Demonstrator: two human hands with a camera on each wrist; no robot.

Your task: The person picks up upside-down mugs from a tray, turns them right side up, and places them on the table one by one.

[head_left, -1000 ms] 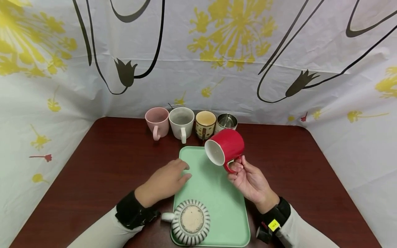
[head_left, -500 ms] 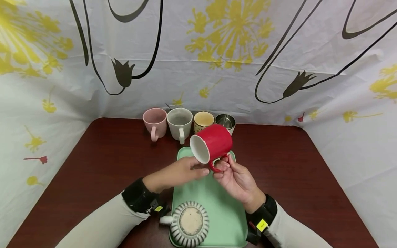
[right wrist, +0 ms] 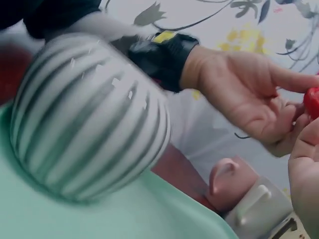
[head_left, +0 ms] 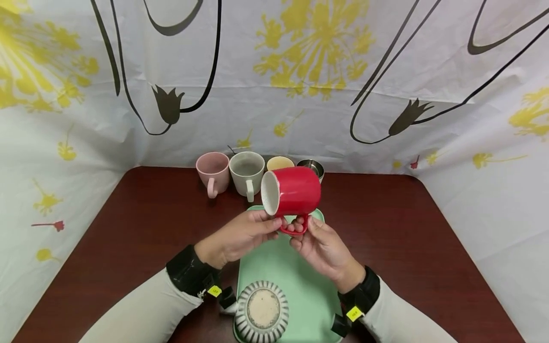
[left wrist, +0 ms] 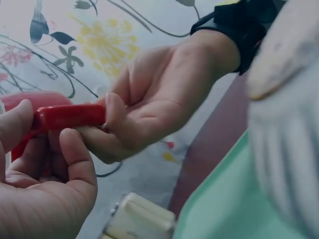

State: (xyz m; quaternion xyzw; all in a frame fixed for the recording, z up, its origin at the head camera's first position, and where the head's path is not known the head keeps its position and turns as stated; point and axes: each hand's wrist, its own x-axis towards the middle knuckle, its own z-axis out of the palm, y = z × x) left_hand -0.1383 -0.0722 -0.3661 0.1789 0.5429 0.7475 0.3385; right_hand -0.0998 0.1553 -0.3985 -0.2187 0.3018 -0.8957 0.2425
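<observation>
behind the dark reddish-brown table (head_left: 407, 247), white sheeting (head_left: 257, 114) with yellow flowers (head_left: 321, 28)

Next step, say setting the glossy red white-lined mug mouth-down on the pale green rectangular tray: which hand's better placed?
Right, probably. The right hand grips the red handle of the mug nearer its closed end, which would finish uppermost; the left hand pinches nearer the open end.

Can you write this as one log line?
left hand: holds red mug handle; right hand: same handle; striped mug: upside down on tray
</observation>
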